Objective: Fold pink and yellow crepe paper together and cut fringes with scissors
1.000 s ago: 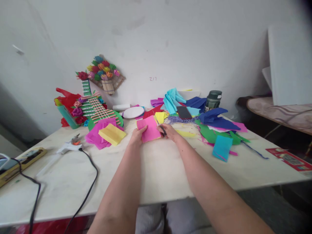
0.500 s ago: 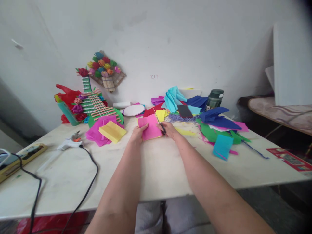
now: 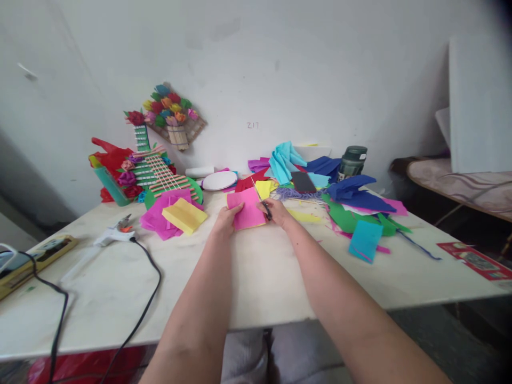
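Note:
My left hand grips the left edge of a pink paper sheet, thumb on top. A thin yellow edge shows under the pink. In my right hand is a pair of scissors with dark handles, its blades pointing away from me along the sheet's right edge. Whether the blades are parted I cannot make out. Just beyond the sheet lies a small yellow paper piece. To the left, a folded yellow paper rests on magenta paper.
A white glue gun with a black cord lies left, near a power strip. Behind stand a paper-flower guitar and a teal bottle. Rightward are a phone, blue paper, a turquoise piece and a dark jar.
Almost nothing differs. Both hands, the pink sheet and the scissors stay in nearly the same place.

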Action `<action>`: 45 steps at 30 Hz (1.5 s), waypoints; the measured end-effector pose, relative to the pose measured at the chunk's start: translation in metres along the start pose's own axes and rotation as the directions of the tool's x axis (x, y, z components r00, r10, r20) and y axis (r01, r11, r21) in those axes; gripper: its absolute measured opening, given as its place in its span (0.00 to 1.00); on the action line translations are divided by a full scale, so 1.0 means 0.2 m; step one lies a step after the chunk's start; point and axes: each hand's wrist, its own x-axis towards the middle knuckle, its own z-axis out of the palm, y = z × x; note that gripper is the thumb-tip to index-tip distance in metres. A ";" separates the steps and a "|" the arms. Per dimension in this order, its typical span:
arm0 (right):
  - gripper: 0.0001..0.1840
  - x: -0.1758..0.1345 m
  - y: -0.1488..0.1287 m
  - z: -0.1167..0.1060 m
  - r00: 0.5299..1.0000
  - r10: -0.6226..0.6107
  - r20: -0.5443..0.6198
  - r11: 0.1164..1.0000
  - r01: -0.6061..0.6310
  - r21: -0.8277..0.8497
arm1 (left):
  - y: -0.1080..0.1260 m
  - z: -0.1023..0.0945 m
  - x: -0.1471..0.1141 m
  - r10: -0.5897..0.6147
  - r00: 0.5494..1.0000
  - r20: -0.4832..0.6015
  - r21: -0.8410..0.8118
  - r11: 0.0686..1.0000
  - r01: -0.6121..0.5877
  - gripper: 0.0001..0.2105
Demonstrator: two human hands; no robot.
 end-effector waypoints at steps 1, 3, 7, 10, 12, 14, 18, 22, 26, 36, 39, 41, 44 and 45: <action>0.17 0.00 0.00 0.00 1.000 -0.003 0.000 1.000 0.003 0.002 | 0.00 0.00 0.00 0.000 1.000 -0.001 -0.001 1.000 0.000 0.16; 0.17 0.01 0.01 0.00 1.000 -0.013 0.003 1.000 0.013 -0.002 | 0.00 0.00 0.00 0.001 1.000 -0.004 0.003 1.000 -0.001 0.16; 0.18 0.01 0.01 0.00 1.000 -0.031 0.004 0.999 0.031 0.009 | 0.01 0.02 -0.02 -0.013 1.000 -0.020 0.010 1.000 0.013 0.17; 0.17 0.01 0.01 0.01 1.000 -0.015 0.001 0.998 0.015 0.060 | 0.02 0.02 -0.02 -0.015 0.999 -0.045 0.011 1.000 0.016 0.17; 0.16 0.02 0.01 0.01 1.000 0.003 0.001 0.995 -0.003 0.097 | 0.02 0.02 -0.02 -0.009 0.999 -0.053 0.016 1.000 0.010 0.17; 0.16 0.03 0.01 0.02 1.000 0.009 -0.010 0.992 -0.008 0.123 | 0.01 0.01 -0.01 -0.007 0.998 -0.055 0.024 1.000 0.009 0.16; 0.16 0.06 0.01 0.03 0.999 0.026 -0.047 0.987 -0.018 0.162 | 0.01 0.00 0.00 -0.005 0.999 -0.052 0.020 1.000 0.006 0.16; 0.15 0.02 -0.02 0.02 0.998 0.022 -0.051 0.989 -0.014 0.150 | 0.01 0.00 0.00 -0.008 0.999 -0.034 0.008 1.000 0.008 0.16; 0.15 -0.03 -0.06 -0.01 0.998 0.056 -0.036 0.996 -0.053 0.074 | 0.01 0.00 0.00 -0.002 0.999 -0.035 0.011 1.000 0.002 0.16; 0.22 -0.01 -0.06 -0.02 0.985 0.116 -0.128 0.964 -0.081 0.253 | 0.02 0.03 -0.04 -0.027 0.999 -0.018 0.076 0.997 0.029 0.15; 0.24 0.01 -0.06 -0.01 0.982 0.100 -0.158 0.940 -0.042 0.337 | 0.02 0.04 -0.05 -0.042 0.999 0.007 0.095 0.995 0.041 0.15; 0.24 0.01 -0.06 -0.01 0.978 0.099 -0.185 0.929 -0.024 0.371 | 0.02 0.04 -0.06 -0.052 0.998 0.028 0.101 0.994 0.049 0.14; 0.24 0.02 -0.06 0.00 0.962 0.124 -0.244 0.919 -0.019 0.393 | 0.02 0.04 -0.06 -0.060 0.997 0.043 0.107 0.993 0.055 0.14; 0.23 0.02 -0.06 0.00 0.956 0.136 -0.260 0.919 -0.024 0.395 | 0.02 0.04 -0.06 -0.061 0.997 0.041 0.109 0.992 0.056 0.14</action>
